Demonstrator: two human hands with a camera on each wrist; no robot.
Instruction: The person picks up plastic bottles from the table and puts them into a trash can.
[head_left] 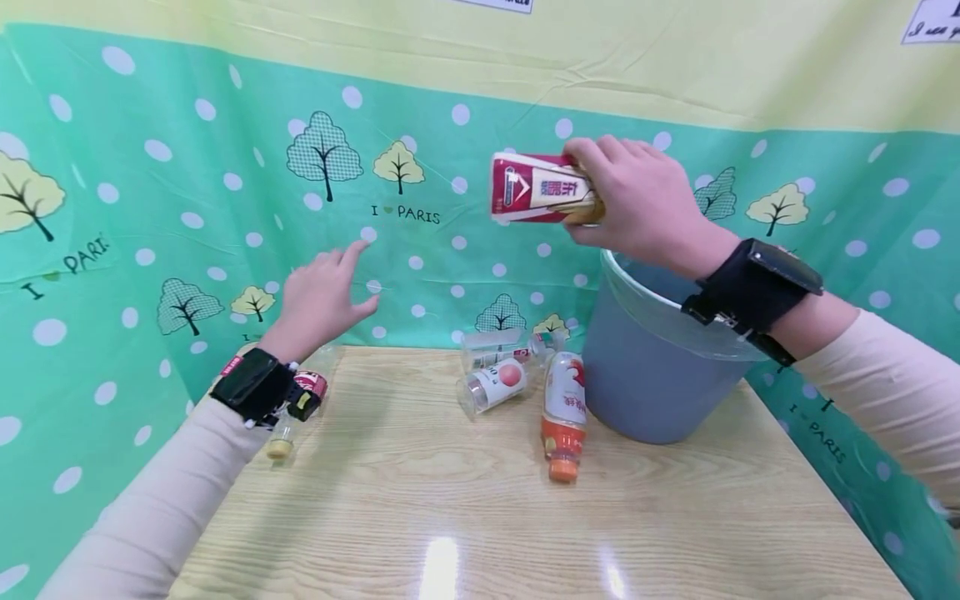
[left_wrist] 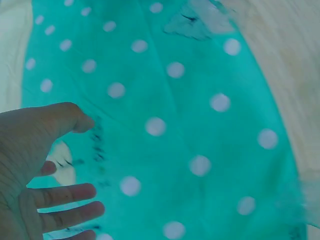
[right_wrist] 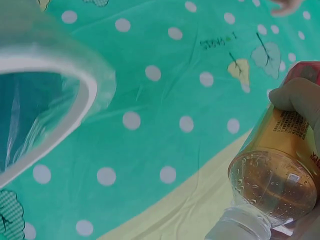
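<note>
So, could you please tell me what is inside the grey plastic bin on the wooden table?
The grey plastic bin holds a clear plastic liner folded over its rim. Its bottom is hidden by its wall and by the right hand, which holds a red-labelled bottle above it.

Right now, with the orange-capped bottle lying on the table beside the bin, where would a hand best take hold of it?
Probably round the labelled middle of the orange-capped bottle, coming from above. It lies flat on the table, cap toward the person, with bare wood on its near side. The bin crowds its right side and the clear bottles its far left.
</note>
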